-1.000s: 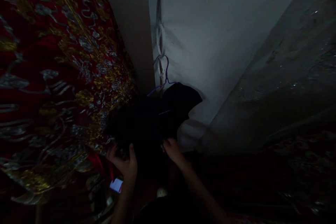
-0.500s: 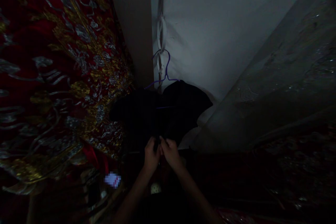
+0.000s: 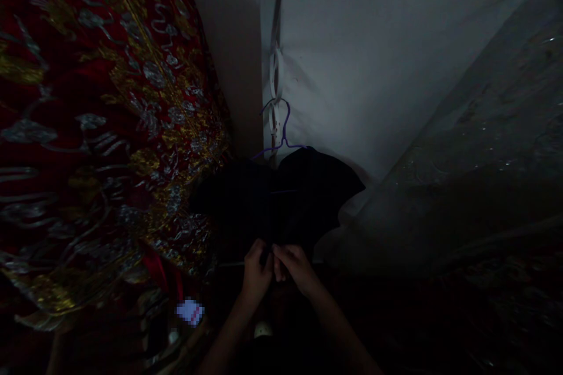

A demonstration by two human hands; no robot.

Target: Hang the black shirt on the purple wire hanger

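Observation:
A black short-sleeved garment (image 3: 308,193) hangs on a thin purple hanger (image 3: 285,139), its neck opening down the front. At the garment's lower front, my left hand (image 3: 257,269) is closed, its fingers pinching the dark cloth. My right hand (image 3: 297,266) is closed close beside it, thumb and forefinger pressed on the same front edge. The two hands nearly touch. Darkness hides the exact bit of cloth between the fingertips, and no button can be made out.
The hanger hooks onto a chain of white rings (image 3: 275,73) against the pale wall (image 3: 373,58). On the left hangs a large red garment (image 3: 132,99) with gold and silver embroidery. A sheer, glinting fabric (image 3: 475,146) fills the right. A blurred white tag (image 3: 190,312) shows low on the left.
The whole view has shifted slightly, so hanger, garment and hands sit lower and a bit further right. Both hands stay at the garment's front, with a small shift of the fingers.

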